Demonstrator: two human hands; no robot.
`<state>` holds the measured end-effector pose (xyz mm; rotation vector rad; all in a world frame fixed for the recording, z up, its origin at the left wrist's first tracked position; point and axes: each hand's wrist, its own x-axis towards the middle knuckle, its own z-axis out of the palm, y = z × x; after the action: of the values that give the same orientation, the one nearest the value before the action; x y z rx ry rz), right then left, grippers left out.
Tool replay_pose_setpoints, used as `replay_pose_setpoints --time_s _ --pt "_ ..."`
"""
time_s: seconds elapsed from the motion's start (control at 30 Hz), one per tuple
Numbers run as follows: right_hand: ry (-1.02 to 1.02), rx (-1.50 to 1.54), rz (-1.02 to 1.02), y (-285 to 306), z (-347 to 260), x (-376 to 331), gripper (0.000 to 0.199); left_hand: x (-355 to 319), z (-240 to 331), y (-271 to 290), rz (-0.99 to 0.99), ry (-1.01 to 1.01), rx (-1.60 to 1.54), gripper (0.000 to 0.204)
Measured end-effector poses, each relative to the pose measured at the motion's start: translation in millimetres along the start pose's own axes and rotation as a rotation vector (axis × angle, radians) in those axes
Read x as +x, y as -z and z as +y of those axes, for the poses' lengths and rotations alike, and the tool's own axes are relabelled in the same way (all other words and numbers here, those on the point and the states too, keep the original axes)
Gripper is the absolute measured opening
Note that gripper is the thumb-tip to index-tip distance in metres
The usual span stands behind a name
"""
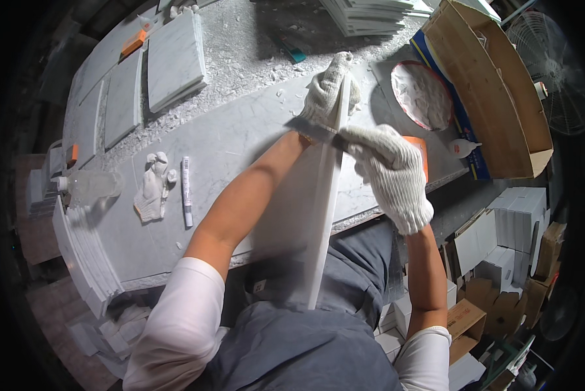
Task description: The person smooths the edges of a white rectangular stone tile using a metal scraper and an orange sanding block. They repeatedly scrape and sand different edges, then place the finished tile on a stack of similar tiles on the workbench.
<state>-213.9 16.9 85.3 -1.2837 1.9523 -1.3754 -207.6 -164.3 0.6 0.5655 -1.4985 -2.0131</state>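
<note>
A thin white marble tile (326, 215) stands on its narrow edge, running from my lap up over the worktable. My left hand (331, 94), in a white knit glove, is closed around the tile's far end. In my right hand (393, 173), also gloved, is a flat dark-bladed scraper (321, 133). Its blade lies across the tile's upper edge and points left, just below my left hand. Right of the left hand sits a round tub of white paste (421, 95). An orange object (418, 156) is partly hidden behind the right hand.
On the table's left lie a spare glove (153, 189), a marker-like tube (187, 191) and a clear bottle (93, 187). Marble tiles (175, 62) are stacked at the back left, amid white chips. An open cardboard box (491, 91) and a fan (553, 72) stand right.
</note>
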Motion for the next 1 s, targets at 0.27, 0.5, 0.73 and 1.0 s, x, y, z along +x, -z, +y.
replay_pose_setpoints --time_s 0.27,0.5,0.73,1.0 --pt "0.012 0.061 -0.012 0.5 2.7 3.4 0.024 0.5 -0.8 4.1 -0.011 -0.065 -0.008 0.066" --pt "0.004 0.037 -0.09 1.4 -0.6 1.4 0.029 -2.7 5.2 0.2 -0.011 0.051 -0.171 0.065" --pt "0.038 0.053 -0.065 2.9 2.3 1.8 0.024 -2.2 3.4 1.9 -0.055 -0.034 -0.006 0.066" --pt "0.001 0.037 -0.09 6.5 0.1 2.3 0.031 -1.9 6.6 1.9 -0.028 0.096 -0.086 0.068"
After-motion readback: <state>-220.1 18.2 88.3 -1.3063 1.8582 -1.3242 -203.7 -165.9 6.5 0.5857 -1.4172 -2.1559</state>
